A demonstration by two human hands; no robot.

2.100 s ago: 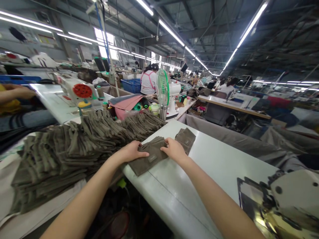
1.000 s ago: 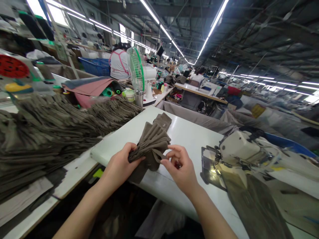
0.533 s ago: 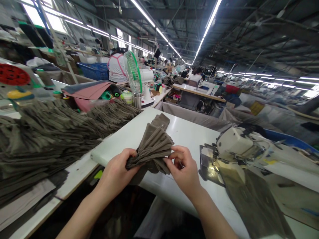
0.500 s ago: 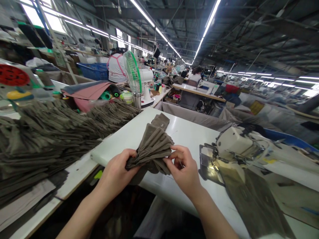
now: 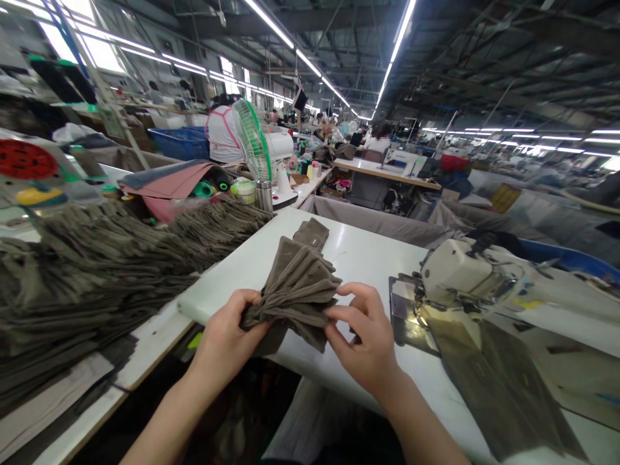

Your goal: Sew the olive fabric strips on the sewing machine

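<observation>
My left hand (image 5: 235, 329) is closed around the gathered near end of a bundle of olive-brown fabric pieces (image 5: 298, 281), its thumb on top. The layers fan out toward the right. At their spread edges is my right hand (image 5: 365, 329), with thumb and fingers curled and pinching at a corner of the layers. Behind the bundle, another folded olive-brown piece (image 5: 312, 234) lies on the white tabletop (image 5: 368, 248). To the right stands a sewing machine (image 5: 455, 278), with a long olive-brown fabric strip (image 5: 498, 381) lying below its head.
Long stacks of olive-brown fabric (image 5: 97, 278) fill the side table on the left. A green-rimmed fan (image 5: 254, 139) and a metal flask (image 5: 264, 195) stand beyond the table's far corner. Further back, a person in a white top (image 5: 225, 134) sits near a blue basket (image 5: 179, 141).
The fabric layers in my left hand have fanned wider. My right fingers have shifted slightly along the edges of the layers, and the fingers are spread a little more.
</observation>
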